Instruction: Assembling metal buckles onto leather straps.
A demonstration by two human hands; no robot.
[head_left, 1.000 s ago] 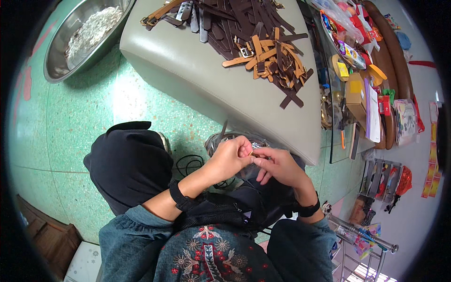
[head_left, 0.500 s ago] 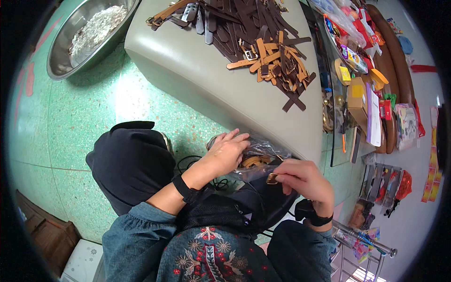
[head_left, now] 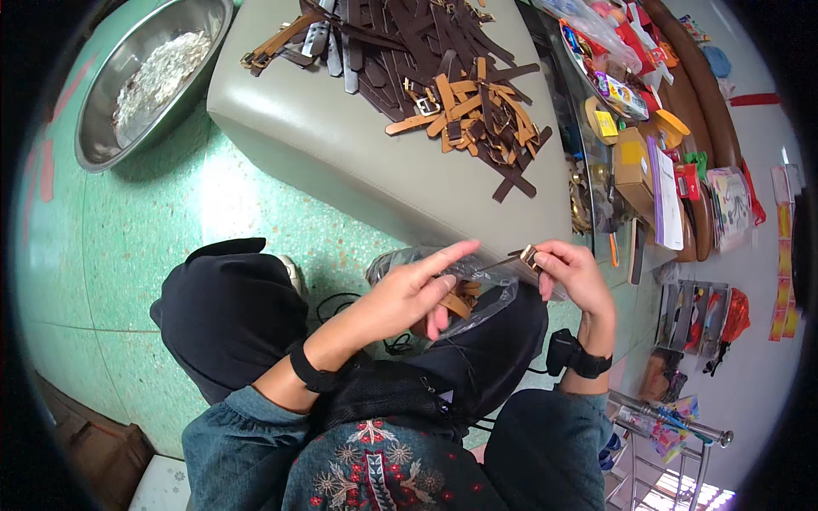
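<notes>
Between the thumb and fingers of my right hand (head_left: 569, 271) is a gold-coloured metal buckle (head_left: 530, 257), with a thin dark strap running from it toward my left hand. My left hand (head_left: 407, 294) hovers over a clear plastic bag (head_left: 503, 294), its index finger stretched out and its lower fingers partly curled; whether it touches the strap is not plain. Tan leather straps (head_left: 460, 302) show inside the bag, partly hidden by that hand. On the grey padded seat (head_left: 341, 162) lies a heap of dark brown straps (head_left: 383, 81), with tan buckled straps (head_left: 464, 106) at its near right side.
A steel basin (head_left: 102, 140) with whitish stuff in it stands on the green floor, far left. To the right, a glass table carries packages, a cardboard box (head_left: 632, 170) and papers. Black cables (head_left: 396, 343) lie beside my leg. A metal rail frame (head_left: 673, 426) stands at lower right.
My right hand has risen and moved slightly right with the buckle. My left index finger has stretched out, and the bag's mouth stands wider. The whole view has shifted a little.
</notes>
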